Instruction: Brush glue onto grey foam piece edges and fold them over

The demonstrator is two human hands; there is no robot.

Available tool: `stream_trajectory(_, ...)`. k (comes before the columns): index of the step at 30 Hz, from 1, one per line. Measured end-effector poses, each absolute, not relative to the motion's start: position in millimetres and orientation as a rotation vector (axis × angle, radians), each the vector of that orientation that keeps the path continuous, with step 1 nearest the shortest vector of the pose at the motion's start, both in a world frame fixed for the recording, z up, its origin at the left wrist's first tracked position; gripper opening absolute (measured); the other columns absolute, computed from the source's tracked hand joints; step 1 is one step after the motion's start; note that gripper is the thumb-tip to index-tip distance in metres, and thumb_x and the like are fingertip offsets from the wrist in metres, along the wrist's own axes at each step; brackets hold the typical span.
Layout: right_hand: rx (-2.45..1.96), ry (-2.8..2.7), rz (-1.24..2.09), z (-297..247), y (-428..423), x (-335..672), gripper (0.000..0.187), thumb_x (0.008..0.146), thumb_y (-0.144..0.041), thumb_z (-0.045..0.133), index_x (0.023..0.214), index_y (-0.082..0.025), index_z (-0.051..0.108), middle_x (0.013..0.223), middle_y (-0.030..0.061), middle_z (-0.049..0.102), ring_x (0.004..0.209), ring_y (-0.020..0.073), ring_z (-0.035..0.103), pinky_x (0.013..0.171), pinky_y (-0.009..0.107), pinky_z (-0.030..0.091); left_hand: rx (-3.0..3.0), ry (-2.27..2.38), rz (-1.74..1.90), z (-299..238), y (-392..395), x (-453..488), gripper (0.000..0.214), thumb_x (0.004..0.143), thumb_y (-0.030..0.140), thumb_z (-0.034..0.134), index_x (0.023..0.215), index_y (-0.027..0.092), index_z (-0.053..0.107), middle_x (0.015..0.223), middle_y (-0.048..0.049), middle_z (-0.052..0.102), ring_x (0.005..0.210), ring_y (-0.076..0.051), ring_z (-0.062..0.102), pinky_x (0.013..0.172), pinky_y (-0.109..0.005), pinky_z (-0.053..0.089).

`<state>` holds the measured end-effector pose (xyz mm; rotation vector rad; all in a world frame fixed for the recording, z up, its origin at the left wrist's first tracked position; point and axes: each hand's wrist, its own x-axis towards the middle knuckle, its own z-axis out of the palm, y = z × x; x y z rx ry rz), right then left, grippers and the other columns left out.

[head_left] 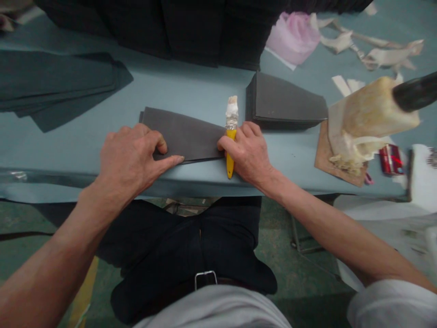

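Observation:
A tapered dark grey panel (191, 132), which looks like stiff fabric or leather in more than one layer, lies near the table's front edge. My left hand (128, 157) grips its left part, fingers curled and thumb along the near edge. My right hand (251, 150) is closed at the panel's narrow right end. It also holds a brush with a yellow handle (231, 157), bristles pointing away from me and coated whitish. Just beyond my right hand sits a neat stack of similar grey panels (288, 100).
Dark flat pieces (58, 84) are fanned out at left. Tall black stacks (191, 32) stand at the back. At right are a glue-crusted container (372, 109) on a brown board (322, 155), a red packet (391, 159), pink cloth (295, 36) and pale scraps (389, 54).

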<state>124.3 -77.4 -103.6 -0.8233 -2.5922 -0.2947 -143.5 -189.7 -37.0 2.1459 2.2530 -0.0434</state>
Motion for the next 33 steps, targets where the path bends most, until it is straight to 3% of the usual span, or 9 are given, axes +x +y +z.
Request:
stream_trajectory(3,-0.815,-2.606,-0.279,-103,-76,124,0.037,0.115,-0.021,0.041,0.100,-0.024,0.075,0.086,0.0058,0.058,0.091,0.0250,0.042,0.100,0.045,0.043,2.187,2.142,-0.074,-35,-187,-140,0.039,0.107,0.055,0.056,0.120,0.022,0.072,0.113,-0.0141,0.070,0.107,-0.037,0.069,0.092,-0.052,0.054)
stream_trajectory(8,-0.826,-2.596,-0.353,-103,-76,121,0.038,0.116,-0.021,0.040,0.099,-0.025,0.075,0.086,0.0061,0.059,0.090,0.0252,0.043,0.101,0.045,0.043,2.421,1.689,0.105,-43,-183,-139,0.047,0.111,0.033,0.034,0.141,0.021,0.068,0.124,-0.0158,0.068,0.111,-0.034,0.069,0.095,-0.048,0.056)
stream_trajectory(12,-0.847,-2.620,-0.331,-104,-77,120,0.038,0.115,-0.021,0.040,0.100,-0.024,0.074,0.088,0.0063,0.061,0.090,0.0248,0.045,0.102,0.046,0.043,2.509,1.577,0.053,-47,-180,-140,0.053,0.110,0.028,0.030,0.140,0.028,0.073,0.119,-0.0125,0.071,0.100,-0.030,0.069,0.084,-0.043,0.054)
stream_trajectory(18,-0.867,-2.629,-0.302,-104,-77,120,0.038,0.116,-0.020,0.039,0.103,-0.024,0.074,0.088,0.0065,0.062,0.093,0.0254,0.045,0.106,0.048,0.042,2.522,1.573,0.073,-52,-180,-145,0.051,0.109,0.028,0.035,0.138,0.034,0.076,0.120,-0.0090,0.073,0.100,-0.028,0.068,0.087,-0.040,0.053)
stream_trajectory(25,-0.833,-2.620,-0.386,-105,-76,121,0.038,0.116,-0.019,0.039,0.101,-0.024,0.074,0.088,0.0054,0.064,0.090,0.0248,0.046,0.104,0.044,0.041,2.560,1.519,0.070,-45,-185,-134,0.050,0.109,0.028,0.032,0.133,0.024,0.076,0.116,-0.0116,0.071,0.102,-0.029,0.068,0.090,-0.042,0.057)
stream_trajectory(29,-0.851,-2.618,-0.366,-104,-77,120,0.038,0.115,-0.018,0.039,0.101,-0.025,0.074,0.089,0.0055,0.065,0.090,0.0246,0.047,0.104,0.044,0.041,2.580,1.640,-0.070,-33,-197,-109,0.046,0.108,0.025,0.035,0.122,0.016,0.077,0.112,-0.0166,0.070,0.097,-0.033,0.066,0.090,-0.049,0.059)
stream_trajectory(33,-0.860,-2.629,-0.335,-103,-78,119,0.037,0.115,-0.018,0.040,0.102,-0.025,0.074,0.090,0.0059,0.066,0.090,0.0247,0.048,0.105,0.046,0.041,2.579,1.756,-0.181,-28,-209,-87,0.044,0.106,0.021,0.039,0.127,0.010,0.075,0.120,-0.0232,0.071,0.100,-0.038,0.066,0.088,-0.054,0.061)
